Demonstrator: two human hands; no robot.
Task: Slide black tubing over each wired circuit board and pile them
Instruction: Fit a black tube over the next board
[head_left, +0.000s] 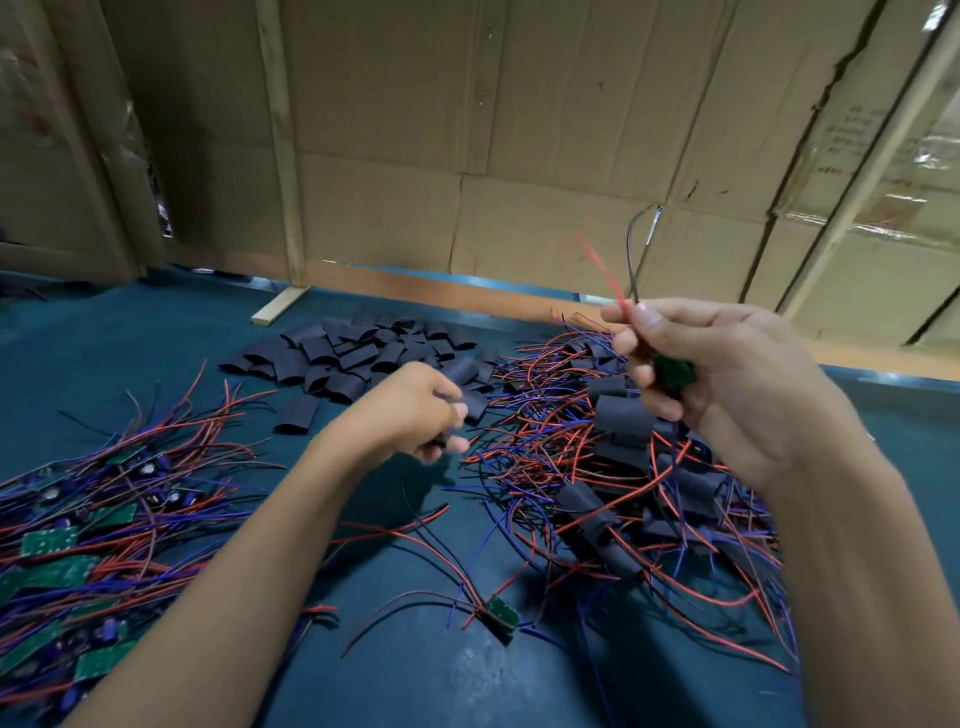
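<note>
1. 2 hands work above a blue-green table (156, 353).
2. Right hand (727, 379), raised, clamps a green circuit board (674, 371); its red and dark wires (615, 280) stick up past the fingertips.
3. Left hand (415, 410), lower and apart from the right, curls around a piece of black tubing (460, 397).
4. Loose tubing pile (358, 353) lies at the far centre.
5. Bare wired boards (67, 545) heap at the left; sleeved boards (618, 431) heap at the right, under the right hand.
6. 1 bare board (501, 613) lies alone on the open strip between the heaps.
7. Cardboard wall (519, 130) closes the far edge.
</note>
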